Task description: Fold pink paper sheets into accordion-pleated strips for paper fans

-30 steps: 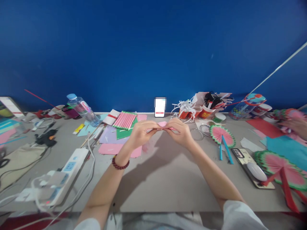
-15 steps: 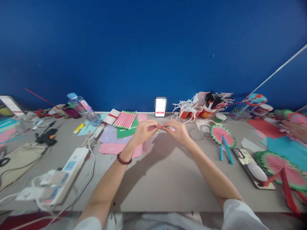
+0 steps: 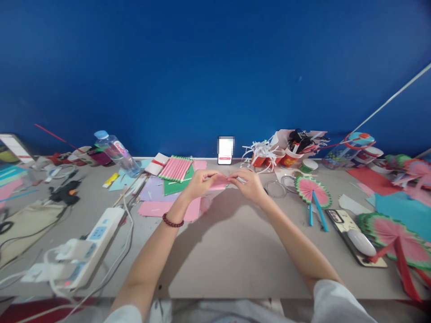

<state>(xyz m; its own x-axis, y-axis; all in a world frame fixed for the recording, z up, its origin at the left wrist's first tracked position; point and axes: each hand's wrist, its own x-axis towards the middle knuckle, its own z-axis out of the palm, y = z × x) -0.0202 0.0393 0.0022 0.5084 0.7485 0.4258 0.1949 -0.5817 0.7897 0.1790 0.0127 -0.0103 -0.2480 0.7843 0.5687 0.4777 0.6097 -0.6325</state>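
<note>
Between my two hands, just above the far middle of the table, is a piece of pink paper (image 3: 221, 181); most of it is hidden by my fingers. My left hand (image 3: 201, 183), with a dark red bead bracelet at the wrist, pinches its left part. The thumb and fingers of my right hand (image 3: 247, 184) are closed on the other end, the fingertips of both hands almost meeting. Left of them, a pleated pink paper with green edges (image 3: 177, 168) lies on a green sheet (image 3: 170, 187) and other coloured papers.
A lit phone (image 3: 225, 150) leans on the blue wall. To the right are cups with paper strips (image 3: 262, 154), a round watermelon-coloured fan (image 3: 313, 190), and a mouse (image 3: 361, 242) on a phone. On the left stand a tilted bottle (image 3: 118, 153) and a power strip (image 3: 97, 242) with cables.
My hands have shifted their pinch slightly, and more pink paper shows beside my left fingers. Another person's hand at the far right has left the view.
</note>
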